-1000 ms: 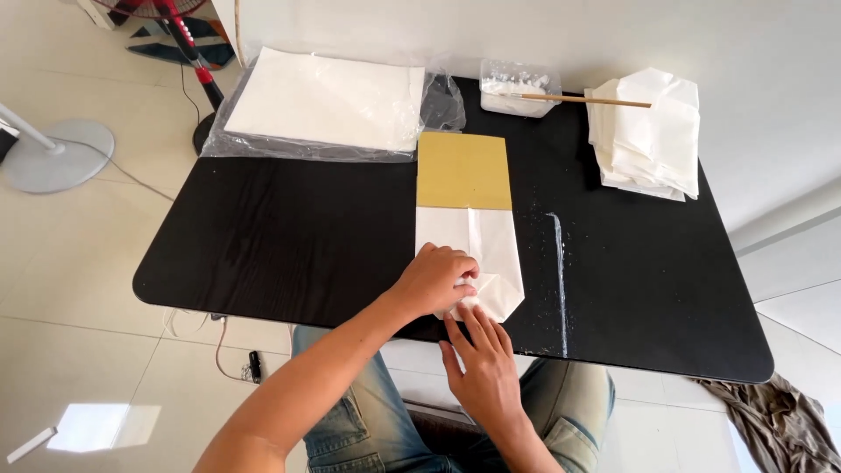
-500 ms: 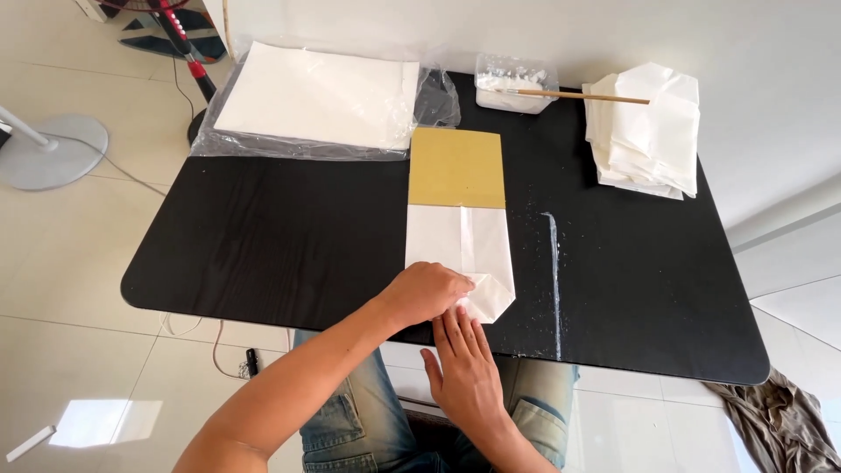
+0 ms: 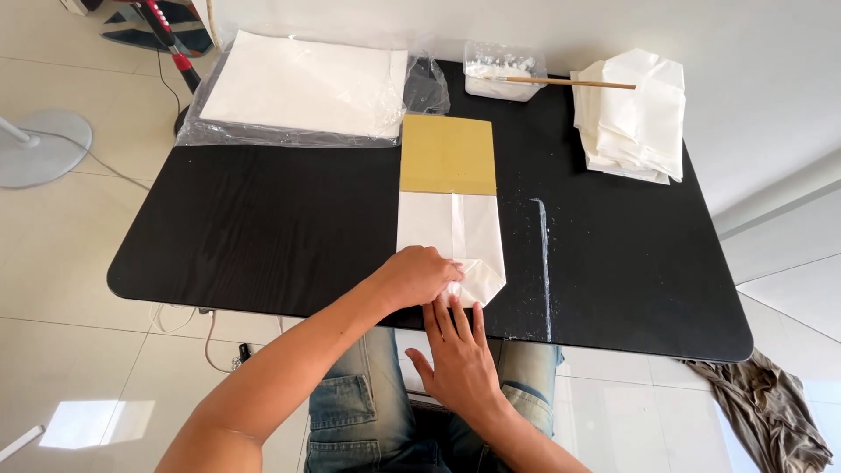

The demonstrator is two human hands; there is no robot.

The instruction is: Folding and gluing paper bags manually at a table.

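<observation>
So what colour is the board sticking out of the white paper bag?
Mustard yellow board, clearest in the head view.
</observation>
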